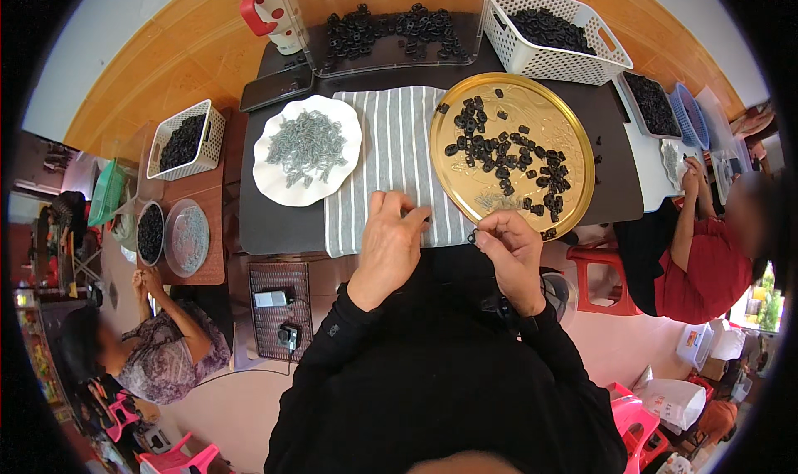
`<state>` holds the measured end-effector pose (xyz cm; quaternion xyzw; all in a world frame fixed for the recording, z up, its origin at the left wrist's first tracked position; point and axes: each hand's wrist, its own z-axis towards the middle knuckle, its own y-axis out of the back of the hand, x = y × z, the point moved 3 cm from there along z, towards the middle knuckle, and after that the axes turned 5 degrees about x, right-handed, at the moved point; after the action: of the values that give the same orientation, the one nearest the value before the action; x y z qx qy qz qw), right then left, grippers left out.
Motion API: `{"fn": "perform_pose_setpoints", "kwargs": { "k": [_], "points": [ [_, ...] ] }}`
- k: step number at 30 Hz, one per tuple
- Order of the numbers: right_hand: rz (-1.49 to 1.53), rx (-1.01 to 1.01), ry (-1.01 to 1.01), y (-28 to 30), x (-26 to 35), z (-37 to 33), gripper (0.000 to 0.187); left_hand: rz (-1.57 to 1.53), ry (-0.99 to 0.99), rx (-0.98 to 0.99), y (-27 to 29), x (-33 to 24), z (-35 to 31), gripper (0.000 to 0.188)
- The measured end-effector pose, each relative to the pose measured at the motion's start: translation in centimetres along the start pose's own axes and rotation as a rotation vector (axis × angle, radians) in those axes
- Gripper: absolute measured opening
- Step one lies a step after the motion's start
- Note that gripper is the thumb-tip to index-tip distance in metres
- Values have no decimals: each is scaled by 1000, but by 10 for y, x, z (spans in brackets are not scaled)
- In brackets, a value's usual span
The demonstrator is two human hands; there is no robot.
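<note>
At the near edge of the gold tray [573,154], the right hand [509,248] pinches a small black ring [472,238] between thumb and forefinger, just off the tray's rim. The left hand [392,235] is beside it, on the side away from the tray, resting on the striped cloth [391,133] with its fingers curled; a small dark piece seems to be at its fingertips, but I cannot tell for sure if it grips something. The two hands are near each other but not touching.

On the tray many more black rings [503,154] lie scattered, mostly in its middle part. The striped cloth lies to the left of the tray, partly under its rim, and beyond the cloth, further left from the tray, is a white plate [270,183] with a wavy edge, carrying a heap of small grey metal clips [306,147]. All of this is on a dark worktop [611,187].

Behind the tray, at the far side, stands a clear box [391,29] with black rings inside, and to its right a white basket [553,58] also full of black parts. A red and white jug [268,9] stands far left of the tray, at the back corner. To the right of the tray another person [706,258] in red sits at a neighbouring table.
</note>
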<state>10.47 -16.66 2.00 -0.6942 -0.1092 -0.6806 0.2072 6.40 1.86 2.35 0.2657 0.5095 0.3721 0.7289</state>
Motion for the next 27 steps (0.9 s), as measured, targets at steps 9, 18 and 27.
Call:
{"fn": "perform_pose_setpoints", "kwargs": {
  "k": [9,18,27],
  "points": [
    [-65,-49,62,-1,1,-1,15,125,-14,158,-5,-8,7,32],
    [0,-41,69,-2,-4,-2,16,-445,193,29,1,14,2,25],
    [5,80,91,-21,-7,4,14,-1396,489,-41,-15,29,-4,14]
  ]
}}
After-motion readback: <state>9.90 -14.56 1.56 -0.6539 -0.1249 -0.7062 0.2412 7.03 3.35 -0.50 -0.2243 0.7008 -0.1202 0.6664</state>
